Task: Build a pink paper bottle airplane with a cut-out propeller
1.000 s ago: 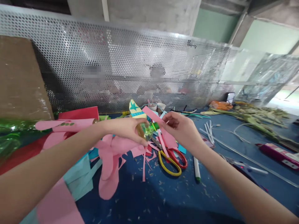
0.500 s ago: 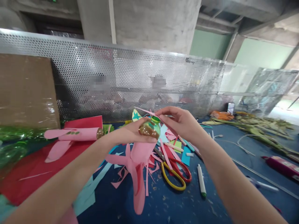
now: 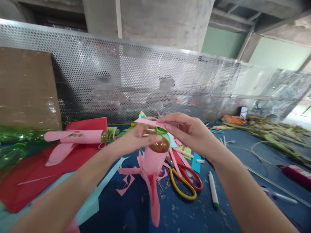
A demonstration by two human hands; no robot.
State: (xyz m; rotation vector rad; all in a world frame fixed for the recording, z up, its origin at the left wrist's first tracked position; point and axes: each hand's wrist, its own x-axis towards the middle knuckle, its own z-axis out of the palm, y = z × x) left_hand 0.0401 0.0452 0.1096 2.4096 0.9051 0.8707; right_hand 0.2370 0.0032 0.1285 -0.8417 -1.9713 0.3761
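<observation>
A plastic bottle [image 3: 163,145], wrapped in pink paper [image 3: 153,160] with petal-like fins at its base, stands upright before me. Its neck is green and its shoulder brownish. My right hand [image 3: 183,127] pinches a narrow pink paper strip [image 3: 147,122] between thumb and fingers, just above the bottle's mouth. The strip points left across the top. On the bottle's left side is my left hand [image 3: 136,137], thumb over the shoulder and bent fingers apart near the strip; part of these fingers is hidden behind it.
Scissors [image 3: 183,189] with red and yellow handles lie right of the bottle among paper scraps, near a white marker [image 3: 213,189]. To the left, a second pink-wrapped bottle [image 3: 82,137] rests on red paper [image 3: 36,181]. A perforated metal panel [image 3: 138,77] stands behind the blue table.
The bottle has gone from tilted to upright. My left hand has loosened from its shoulder, fingers rising toward the strip. The pink strip now lies flatter, still in my right hand.
</observation>
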